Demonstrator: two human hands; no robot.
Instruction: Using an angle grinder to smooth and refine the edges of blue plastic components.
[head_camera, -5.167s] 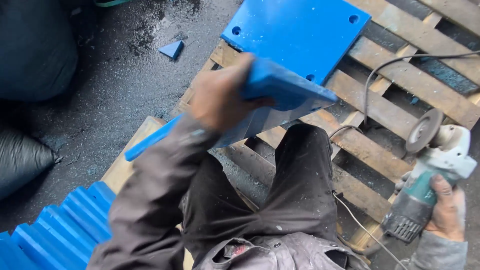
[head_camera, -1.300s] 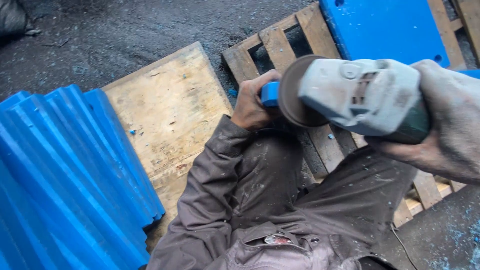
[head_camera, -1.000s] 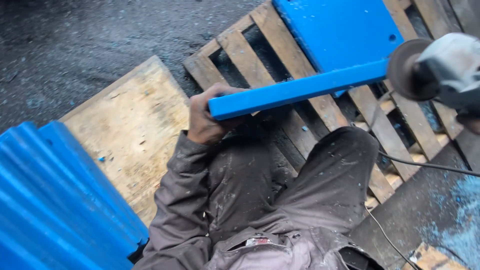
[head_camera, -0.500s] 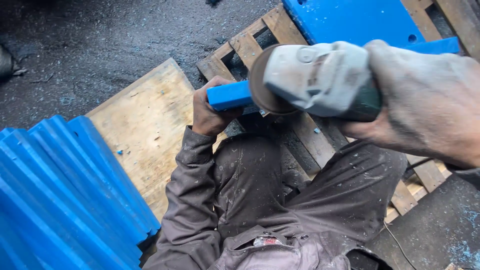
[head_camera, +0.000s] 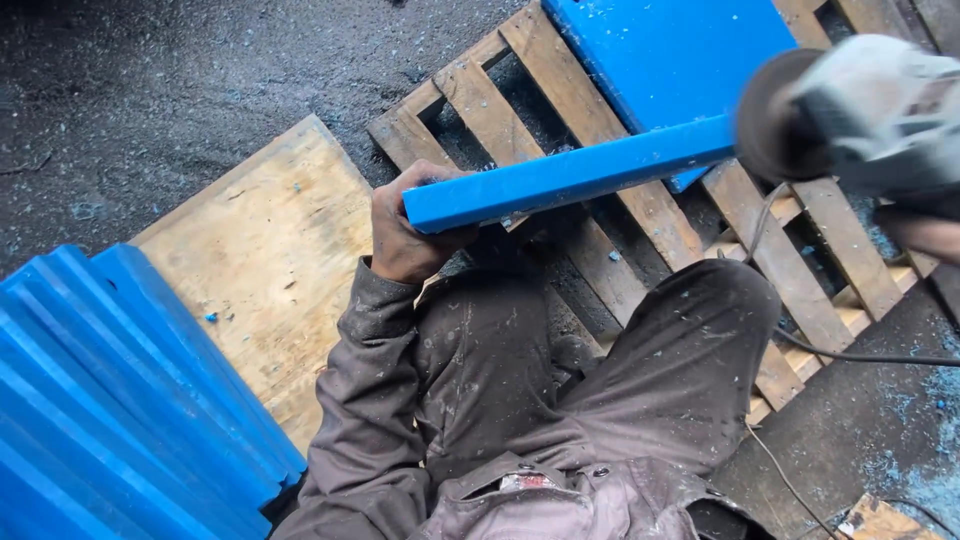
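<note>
**Grinder meets blue bar over the pallet**

Left hand (head_camera: 405, 235) fingers are clamped round the near end of the blue bar (head_camera: 570, 175), holding it level above the pallet (head_camera: 600, 250), likely to steady it for the disc. At the bar's far end the grinder (head_camera: 850, 115) touches it, blurred. The right hand (head_camera: 925, 230) is barely visible under the tool; its grip can't be told. Beyond the bar lies a blue plate (head_camera: 670, 50); left of the pallet, a plywood board (head_camera: 265, 260) and stacked blue panels (head_camera: 110, 400).
</note>
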